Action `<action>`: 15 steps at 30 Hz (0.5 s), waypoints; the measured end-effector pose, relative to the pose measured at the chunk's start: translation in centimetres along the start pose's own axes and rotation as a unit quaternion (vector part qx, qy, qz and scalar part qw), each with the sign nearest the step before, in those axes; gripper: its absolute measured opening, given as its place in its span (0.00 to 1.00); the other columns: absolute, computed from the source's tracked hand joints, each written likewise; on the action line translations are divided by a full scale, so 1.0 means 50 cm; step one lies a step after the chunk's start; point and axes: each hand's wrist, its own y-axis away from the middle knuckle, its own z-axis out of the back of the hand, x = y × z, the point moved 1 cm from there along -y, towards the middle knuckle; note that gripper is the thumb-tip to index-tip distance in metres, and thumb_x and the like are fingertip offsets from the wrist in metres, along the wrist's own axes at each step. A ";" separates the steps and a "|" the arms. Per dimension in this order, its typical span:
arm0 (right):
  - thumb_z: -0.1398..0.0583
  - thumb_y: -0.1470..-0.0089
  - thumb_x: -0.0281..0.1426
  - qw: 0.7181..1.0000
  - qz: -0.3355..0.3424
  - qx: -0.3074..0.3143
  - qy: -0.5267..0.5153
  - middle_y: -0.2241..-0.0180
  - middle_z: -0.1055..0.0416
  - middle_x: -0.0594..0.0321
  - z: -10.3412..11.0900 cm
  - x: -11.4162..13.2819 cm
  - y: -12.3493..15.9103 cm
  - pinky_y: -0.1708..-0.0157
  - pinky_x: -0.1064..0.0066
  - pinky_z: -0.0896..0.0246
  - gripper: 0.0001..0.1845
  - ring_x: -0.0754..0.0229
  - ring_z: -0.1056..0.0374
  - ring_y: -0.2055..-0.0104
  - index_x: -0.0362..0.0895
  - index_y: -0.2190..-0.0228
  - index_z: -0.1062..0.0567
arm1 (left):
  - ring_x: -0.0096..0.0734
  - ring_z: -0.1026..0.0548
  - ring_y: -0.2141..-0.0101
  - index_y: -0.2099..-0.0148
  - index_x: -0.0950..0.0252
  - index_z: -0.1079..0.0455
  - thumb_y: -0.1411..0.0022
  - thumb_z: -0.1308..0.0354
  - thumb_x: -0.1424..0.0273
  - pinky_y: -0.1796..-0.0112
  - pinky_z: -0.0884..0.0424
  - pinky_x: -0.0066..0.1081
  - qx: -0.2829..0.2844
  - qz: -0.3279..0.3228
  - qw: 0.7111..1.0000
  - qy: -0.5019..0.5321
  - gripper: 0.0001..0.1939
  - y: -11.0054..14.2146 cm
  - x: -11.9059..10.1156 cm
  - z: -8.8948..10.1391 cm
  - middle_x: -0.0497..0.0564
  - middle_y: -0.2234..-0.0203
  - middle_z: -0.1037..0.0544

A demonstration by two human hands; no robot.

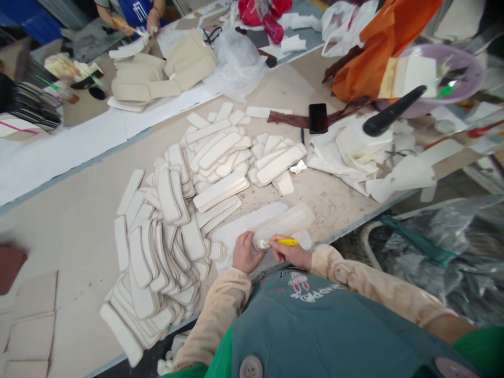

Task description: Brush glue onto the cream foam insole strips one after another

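Observation:
My right hand (293,254) is closed around a yellow-handled brush (286,242), whose whitish bristle end meets the near-left end of a long, rounded cream strip (289,219). My left hand (248,253) grips the same end of the strip, with thumb and fingers at its edge. Beneath the strip lies white paper (232,233) on the table. Just left of my left hand, a large heap of flat off-white strips (147,252) with rounded ends spreads out. More strips (220,149) are piled beyond my hands.
A phone (317,118) lies on brown straps. Farther right are a white container with a black-handled tool (394,111), an orange bag (378,47) and a purple basin (468,84). Across the table, a person in a blue apron (136,13) works beside stacked beige pieces (137,76).

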 end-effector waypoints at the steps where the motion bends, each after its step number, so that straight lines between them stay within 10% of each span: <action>1: 0.49 0.45 0.44 1.000 -0.005 -0.003 0.008 0.85 0.38 0.73 -0.002 -0.005 -0.002 0.83 0.77 0.48 0.16 0.69 0.44 0.84 0.45 0.72 0.34 | 0.45 0.35 0.51 0.45 0.66 0.43 0.49 0.39 0.60 0.50 0.35 0.46 0.001 -0.001 1.000 -0.003 0.32 -0.001 0.000 0.001 0.60 0.52 0.34; 15: 0.48 0.48 0.46 0.968 0.004 -0.247 0.046 0.87 0.40 0.73 0.199 -0.005 0.044 0.84 0.77 0.49 0.17 0.68 0.46 0.86 0.45 0.74 0.34 | 0.45 0.35 0.50 0.44 0.66 0.43 0.48 0.40 0.62 0.50 0.35 0.46 0.003 -0.014 0.999 -0.031 0.31 -0.001 -0.002 0.002 0.60 0.51 0.34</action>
